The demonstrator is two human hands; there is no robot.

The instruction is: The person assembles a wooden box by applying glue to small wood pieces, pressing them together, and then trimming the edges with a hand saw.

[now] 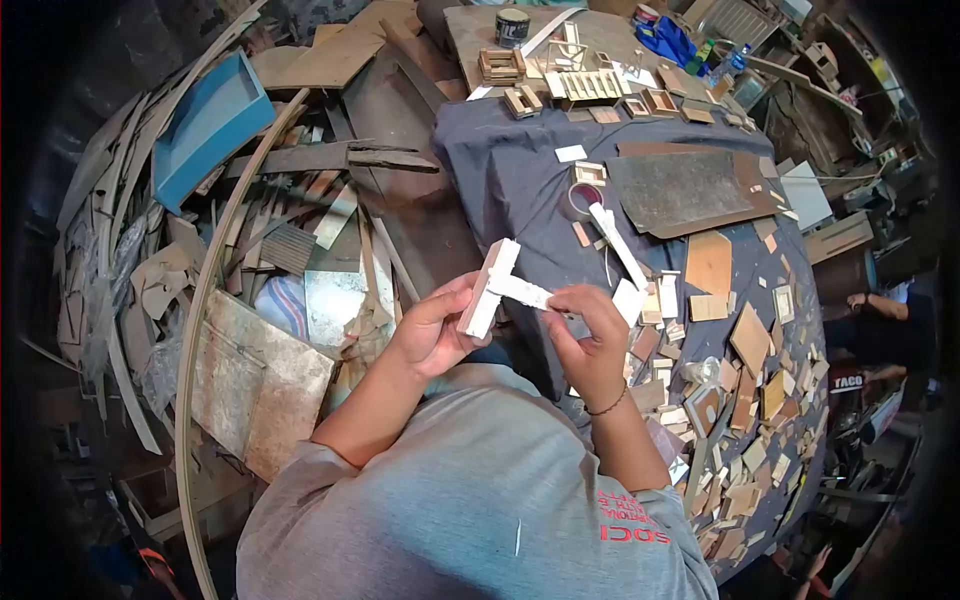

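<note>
Just in front of my body, my left hand [437, 325] grips a pale, narrow wooden block [489, 288] between thumb and fingers, tilted upward. A short whitish strip [523, 292] meets the block's side, so the two form a T shape. My right hand [592, 322] pinches the strip's free end between thumb and fingertips. Beyond the right hand, a round container [582, 201] with a dark reddish inside sits on the cloth, and a long white stick [622, 250] leans from its rim. A small wooden frame [590, 174] lies behind the container.
Dark cloth [500, 150] covers the table, with many small wood pieces [750, 340] scattered at right. A dark sheet [690, 190] lies farther back, near small wooden crates [590, 86]. Scrap boards and a blue tray [210, 135] are piled at left. Another person's arm [880, 303] shows at far right.
</note>
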